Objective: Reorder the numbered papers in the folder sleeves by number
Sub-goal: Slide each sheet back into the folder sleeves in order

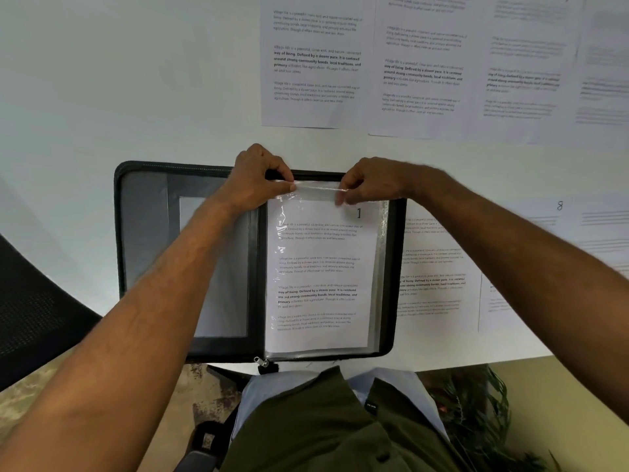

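Pinching the top edge of a clear sleeve (320, 190), both hands are working at the far end of the open black folder (396, 267). The left hand (258, 178) is gripping the sleeve's mouth between thumb and curled fingers, and the right hand (369, 182) is pinching the same edge just beside it, so the plastic is stretching taut between the two grips. Below the grips, toward the person, the sheet marked 1 (320, 277) is lying inside that sleeve, nearly all the way down, with its top edge sitting just under the pinched plastic.

To my eye the person is seating the first sheet, or closing the sleeve over it; the ordering looks to be only beginning. The next move is likely calling for letting go of the plastic, turning to the following sleeve, and finding the sheet marked 2 among the loose ones, which means reading small handwritten numbers in the corners.

Counting what is lying about: one folder, one sheet in the sleeve being held, and loose papers spread on the white table (102, 97). Beyond the grips there are at least three sheets (316, 63) in a row, possibly a fourth at the edge, too blurred to be sure. Off to the right-hand side, two or more are lying partly under the folder (439, 267), one marked 8 (560, 206)
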Tool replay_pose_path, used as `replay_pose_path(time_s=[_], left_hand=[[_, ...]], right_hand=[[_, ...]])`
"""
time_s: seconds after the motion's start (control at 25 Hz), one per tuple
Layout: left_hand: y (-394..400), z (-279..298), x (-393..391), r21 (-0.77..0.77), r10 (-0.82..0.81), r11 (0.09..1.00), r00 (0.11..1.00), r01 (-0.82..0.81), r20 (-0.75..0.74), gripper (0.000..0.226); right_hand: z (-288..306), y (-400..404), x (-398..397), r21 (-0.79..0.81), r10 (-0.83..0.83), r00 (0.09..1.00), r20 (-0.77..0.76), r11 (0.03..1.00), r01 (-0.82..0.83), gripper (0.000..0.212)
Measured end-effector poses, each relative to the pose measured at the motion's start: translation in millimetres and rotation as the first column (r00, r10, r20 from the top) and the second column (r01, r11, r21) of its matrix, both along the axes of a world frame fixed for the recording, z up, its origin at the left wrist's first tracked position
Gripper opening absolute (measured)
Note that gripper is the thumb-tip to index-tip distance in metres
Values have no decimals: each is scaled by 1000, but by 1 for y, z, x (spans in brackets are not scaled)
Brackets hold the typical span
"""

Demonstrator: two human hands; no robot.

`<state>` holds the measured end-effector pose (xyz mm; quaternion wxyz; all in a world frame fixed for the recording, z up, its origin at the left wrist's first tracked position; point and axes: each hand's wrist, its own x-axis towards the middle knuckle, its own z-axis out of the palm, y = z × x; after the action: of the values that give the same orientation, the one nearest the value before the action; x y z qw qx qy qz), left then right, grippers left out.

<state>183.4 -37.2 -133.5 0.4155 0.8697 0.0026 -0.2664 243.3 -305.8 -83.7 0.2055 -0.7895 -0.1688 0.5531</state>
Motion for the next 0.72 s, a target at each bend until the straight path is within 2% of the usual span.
replay_pose_path(time_s=[0.16,0.28,0.36,0.48,0.64,0.72], left_hand=[[-1,0,-3,4,-3,1000,1000,3,2,16],[-2,-7,-3,45,-33,998,999,32,28,16],[-4,-10,-5,85,-42,996,998,39,37,17],[-7,-11,-10,125,-10,992,999,3,50,20],[-14,-7,-15,207,-14,978,995,-7,101,24],[-16,-6,-21,236,-16,972,994,-9,106,26]], right_hand=[[-2,5,-8,-72,63,997,43,996,-59,21],[-3,6,-13,-100,152,978,141,985,-138,19],[-1,2,-16,-61,133,964,231,991,-122,18],[3,-4,-23,-16,66,956,287,998,-65,17],[6,-2,-31,-83,152,913,379,988,-130,13],[9,-2,-35,-74,128,906,403,991,-107,12]])
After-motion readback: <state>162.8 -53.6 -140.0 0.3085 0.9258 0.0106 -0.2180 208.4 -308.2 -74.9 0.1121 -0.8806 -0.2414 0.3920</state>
